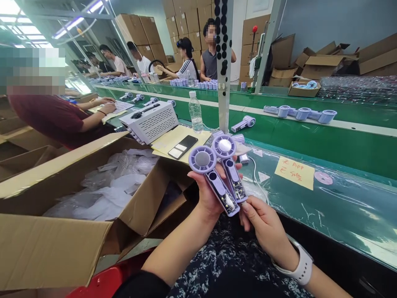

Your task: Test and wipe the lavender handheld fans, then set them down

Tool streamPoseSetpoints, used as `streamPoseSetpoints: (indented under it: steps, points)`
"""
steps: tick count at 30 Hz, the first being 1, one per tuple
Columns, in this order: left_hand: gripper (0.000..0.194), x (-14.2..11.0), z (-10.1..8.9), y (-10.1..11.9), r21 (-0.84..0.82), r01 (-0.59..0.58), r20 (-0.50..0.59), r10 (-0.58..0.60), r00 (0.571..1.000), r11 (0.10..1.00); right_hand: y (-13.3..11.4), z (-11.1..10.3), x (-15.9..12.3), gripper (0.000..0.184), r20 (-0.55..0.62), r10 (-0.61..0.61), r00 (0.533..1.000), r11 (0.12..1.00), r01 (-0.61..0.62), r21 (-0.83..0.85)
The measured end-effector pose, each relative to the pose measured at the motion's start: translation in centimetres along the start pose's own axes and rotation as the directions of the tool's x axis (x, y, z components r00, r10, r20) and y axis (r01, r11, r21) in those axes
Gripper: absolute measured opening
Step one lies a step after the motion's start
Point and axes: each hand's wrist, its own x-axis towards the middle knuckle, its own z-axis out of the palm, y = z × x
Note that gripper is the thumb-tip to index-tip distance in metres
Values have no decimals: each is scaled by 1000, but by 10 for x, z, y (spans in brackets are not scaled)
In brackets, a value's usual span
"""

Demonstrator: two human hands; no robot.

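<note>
Two lilac handheld fans are fanned out in my left hand [208, 188], whose fingers wrap round their handles from behind. The front fan [223, 194] overlaps the rear fan [233, 176]; circuit parts show through both clear handles. My right hand [262, 219] is closed, thumb and fingertips at the lower end of the rear fan's handle. Whether it also pinches something small there is hidden. Just behind the fans, more lilac fan parts [238, 139] and a white cable [254, 169] lie on the green bench [310, 211].
An open carton [130, 211] of clear plastic bags [105, 194] stands at left. On the bench are a phone [182, 147], a water bottle [195, 111], a grey metal box [151, 122] and a yellow note [296, 171]. Fans [302, 112] line the conveyor; a co-worker [56, 111] sits left.
</note>
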Motion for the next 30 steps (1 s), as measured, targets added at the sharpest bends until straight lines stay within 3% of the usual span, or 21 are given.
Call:
streamPoseSetpoints:
  steps: [4, 9, 12, 15, 17, 19, 21, 22, 24, 27, 30]
  points:
    - [71, -5, -5, -6, 102, -70, 24, 67, 997, 992, 4, 9, -4, 48, -56, 112, 992, 977, -100, 186]
    - [73, -8, -9, -18, 120, -93, 28, 90, 996, 988, 8, 12, -6, 50, -121, 141, 983, 982, -124, 141]
    - [73, -3, -14, -19, 114, -72, 16, 70, 997, 991, 8, 2, -3, 45, -90, 47, 995, 998, -50, -31]
    - [71, 11, -25, -7, 104, -104, -132, 117, 984, 989, 10, -14, 4, 40, -13, -155, 988, 956, 147, -252]
    - [69, 20, -35, 6, 133, -172, -284, 204, 937, 976, 16, -26, 14, 37, -21, -275, 961, 850, 233, -472]
    - [68, 22, -43, 19, 181, -204, -344, 257, 903, 962, 25, -39, 34, 32, -34, -352, 935, 664, 224, -713]
    - [68, 14, -47, 28, 199, -155, -288, 208, 935, 968, 33, -51, 66, 26, -30, -391, 920, 501, 186, -845]
    - [69, 8, -47, 31, 194, -102, -232, 147, 962, 976, 35, -56, 86, 24, -30, -402, 915, 460, 173, -871]
    - [70, -6, -44, 34, 159, 18, -116, 1, 993, 987, 34, -64, 128, 20, -54, -423, 904, 453, 160, -877]
    - [70, -22, -38, 37, 74, 144, 11, -145, 989, 987, 24, -62, 178, 22, -72, -449, 891, 484, 174, -857]
    - [70, -25, -36, 42, 1, 215, 58, -215, 975, 977, 2, -49, 184, 23, -66, -495, 866, 511, 229, -828]
